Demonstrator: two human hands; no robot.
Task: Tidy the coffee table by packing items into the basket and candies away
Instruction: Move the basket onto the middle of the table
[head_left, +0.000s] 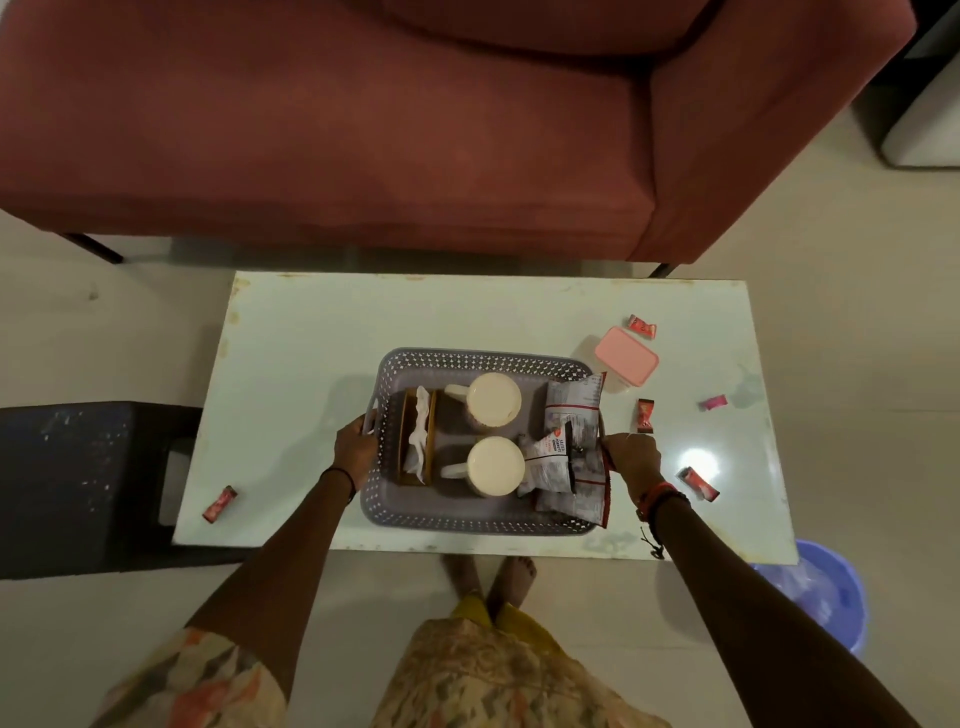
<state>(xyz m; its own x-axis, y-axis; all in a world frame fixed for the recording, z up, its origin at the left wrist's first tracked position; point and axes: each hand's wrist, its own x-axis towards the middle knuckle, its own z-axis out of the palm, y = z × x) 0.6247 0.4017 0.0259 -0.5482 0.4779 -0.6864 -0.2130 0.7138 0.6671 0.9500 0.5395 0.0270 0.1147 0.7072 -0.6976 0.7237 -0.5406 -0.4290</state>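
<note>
A grey perforated basket (483, 359) sits on the white coffee table (311, 332). Inside it are two cream mugs (492, 399), a wooden tissue holder (415, 436) and several snack packets (566, 447). My left hand (356, 441) grips the basket's left handle. My right hand (631, 460) grips its right side, by the packets. Wrapped candies lie loose on the table: one at the front left (220, 503), several on the right (645, 415). A pink-lidded box (626, 356), lid shut, stands right of the basket.
A red sofa (363, 130) stands behind the table. A dark stool (78, 483) is at the table's left. A blue bin (826, 587) sits on the floor at the front right corner. My bare feet (493, 571) are by the table's front edge.
</note>
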